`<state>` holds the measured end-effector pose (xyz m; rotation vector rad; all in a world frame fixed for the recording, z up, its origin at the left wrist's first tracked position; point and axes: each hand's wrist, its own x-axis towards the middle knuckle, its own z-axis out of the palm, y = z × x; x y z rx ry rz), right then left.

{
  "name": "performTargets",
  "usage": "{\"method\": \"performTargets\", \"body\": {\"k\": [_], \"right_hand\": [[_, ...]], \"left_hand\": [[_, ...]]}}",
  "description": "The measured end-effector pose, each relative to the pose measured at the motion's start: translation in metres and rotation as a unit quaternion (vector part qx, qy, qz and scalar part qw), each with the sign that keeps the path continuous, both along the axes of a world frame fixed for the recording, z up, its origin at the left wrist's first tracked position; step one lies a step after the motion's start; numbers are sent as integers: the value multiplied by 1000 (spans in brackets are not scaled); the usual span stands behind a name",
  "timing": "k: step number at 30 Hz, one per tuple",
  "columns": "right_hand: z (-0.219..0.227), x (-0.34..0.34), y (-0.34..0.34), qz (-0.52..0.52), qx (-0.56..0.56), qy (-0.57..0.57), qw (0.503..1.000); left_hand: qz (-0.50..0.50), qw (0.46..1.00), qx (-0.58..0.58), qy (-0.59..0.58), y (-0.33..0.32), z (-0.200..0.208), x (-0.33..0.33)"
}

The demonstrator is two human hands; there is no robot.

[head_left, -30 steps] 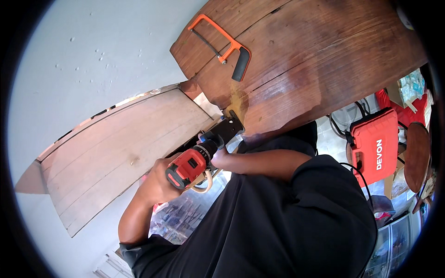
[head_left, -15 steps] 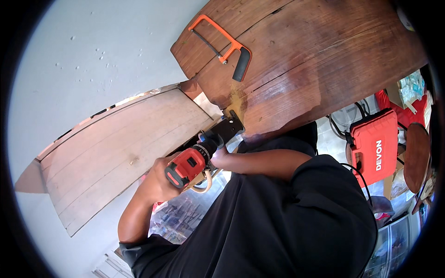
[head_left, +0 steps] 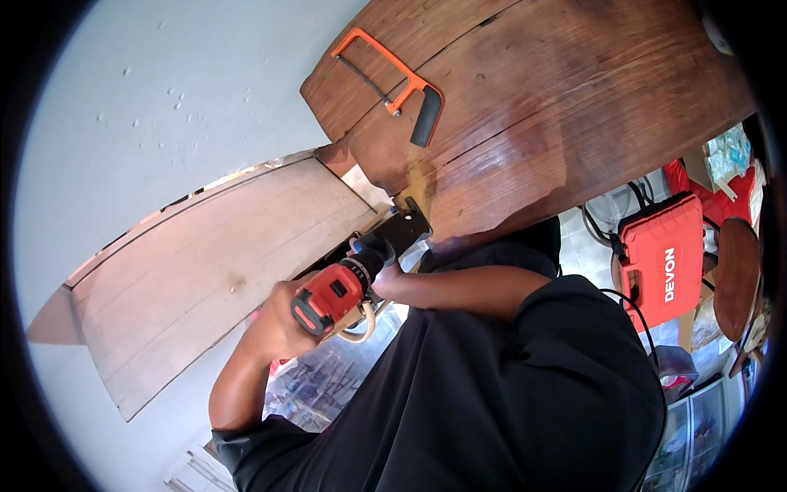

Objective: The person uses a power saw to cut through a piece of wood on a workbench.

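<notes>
Left hand (head_left: 283,318) wrapped around the rear of a red-and-black drill (head_left: 334,293); drill sits just right of the knuckles. Right hand (head_left: 388,280) tucked in beside the drill's front end, mostly hidden; cannot tell its grip. Black attachment (head_left: 402,231) extends forward from the drill to the edge of a brown tabletop (head_left: 525,98), near sawdust (head_left: 420,174). Beyond, orange hacksaw (head_left: 407,75) lies flat on the wood.
</notes>
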<state>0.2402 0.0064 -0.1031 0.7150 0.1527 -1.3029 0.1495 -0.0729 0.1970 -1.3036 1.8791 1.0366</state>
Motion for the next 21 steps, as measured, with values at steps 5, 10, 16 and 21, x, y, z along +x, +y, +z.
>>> {"method": "performTargets", "body": {"k": [5, 10, 16, 21], "right_hand": [[0, -6, 1, -10, -39, 5, 999], [5, -11, 3, 26, -23, 83, 996], [7, -11, 1, -32, -47, -31, 998], [10, -11, 2, -8, -4, 15, 1000]], "left_hand": [[-33, 999, -2, 21, -2, -2, 0], [-20, 1000, 8, 17, -3, -2, -2], [-8, 1000, 4, 13, -1, 4, -10], [-10, 1000, 5, 27, -2, 1, 0]]}}
